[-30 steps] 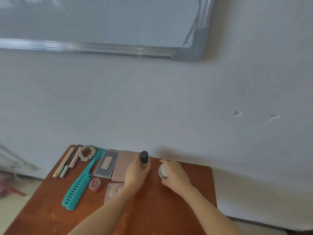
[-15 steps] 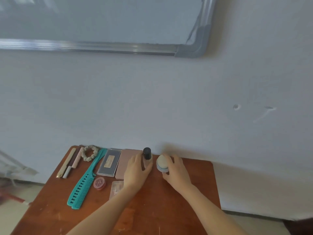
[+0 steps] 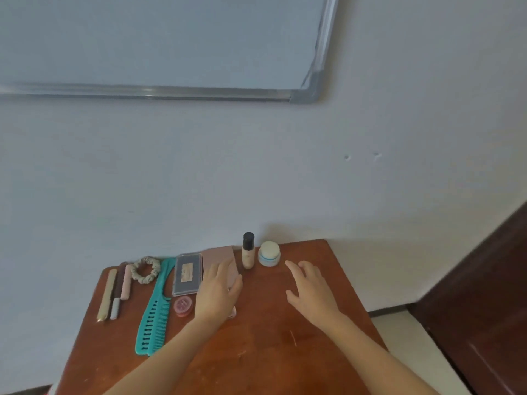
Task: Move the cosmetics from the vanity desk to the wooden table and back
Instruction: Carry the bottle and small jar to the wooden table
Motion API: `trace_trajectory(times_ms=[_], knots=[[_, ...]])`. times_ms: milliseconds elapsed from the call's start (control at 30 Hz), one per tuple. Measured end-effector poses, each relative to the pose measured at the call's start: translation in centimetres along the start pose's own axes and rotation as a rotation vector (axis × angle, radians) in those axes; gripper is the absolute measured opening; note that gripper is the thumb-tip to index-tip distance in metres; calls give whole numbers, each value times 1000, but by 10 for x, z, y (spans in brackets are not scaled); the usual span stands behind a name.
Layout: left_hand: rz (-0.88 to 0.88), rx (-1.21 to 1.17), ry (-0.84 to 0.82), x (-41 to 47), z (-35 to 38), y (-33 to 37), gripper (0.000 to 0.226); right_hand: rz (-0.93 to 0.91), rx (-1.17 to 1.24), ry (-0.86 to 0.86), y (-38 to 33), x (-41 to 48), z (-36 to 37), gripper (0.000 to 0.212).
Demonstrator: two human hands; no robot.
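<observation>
Hands have let go
Foundation bottle (image 3: 247, 252) and cream jar (image 3: 269, 253) stand together at the wooden table's (image 3: 271, 352) back edge; left hand (image 3: 219, 292) slack over the pink palette (image 3: 219, 253); right hand (image 3: 310, 292) hovers, fingers spread.

Reddish-brown wooden table (image 3: 285, 352); teal comb (image 3: 154, 315); black-capped beige foundation bottle (image 3: 247, 253); white jar (image 3: 269, 253) with blue band.

Both bare forearms are extended forward from the lower edge of the view. Left hand (image 3: 218, 292) is held palm down, fingers straight and close together, nothing gripped. Right hand (image 3: 310, 290) is held palm down, fingers loosely spread and slightly bent, thumb set out sideways, nothing gripped. The hands are set apart.
</observation>
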State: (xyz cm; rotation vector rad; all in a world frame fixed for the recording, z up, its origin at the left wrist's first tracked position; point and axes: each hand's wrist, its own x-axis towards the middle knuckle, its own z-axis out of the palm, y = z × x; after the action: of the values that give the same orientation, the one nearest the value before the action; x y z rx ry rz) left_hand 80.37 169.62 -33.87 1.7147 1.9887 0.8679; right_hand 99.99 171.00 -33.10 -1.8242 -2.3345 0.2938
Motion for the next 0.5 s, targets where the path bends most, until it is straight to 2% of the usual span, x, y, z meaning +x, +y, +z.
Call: trace_trajectory(times_ms=[233, 400, 500], knots=[[320, -52, -157, -48, -26, -3, 41, 291, 16, 130, -34, -114, -4, 58], [648, -200, -359, -98, -14, 55, 39, 576, 40, 228, -29, -229, -18, 57], [774, -269, -458, -138, -3, 97, 37, 708, 15, 356, -29, -292, -38, 54]])
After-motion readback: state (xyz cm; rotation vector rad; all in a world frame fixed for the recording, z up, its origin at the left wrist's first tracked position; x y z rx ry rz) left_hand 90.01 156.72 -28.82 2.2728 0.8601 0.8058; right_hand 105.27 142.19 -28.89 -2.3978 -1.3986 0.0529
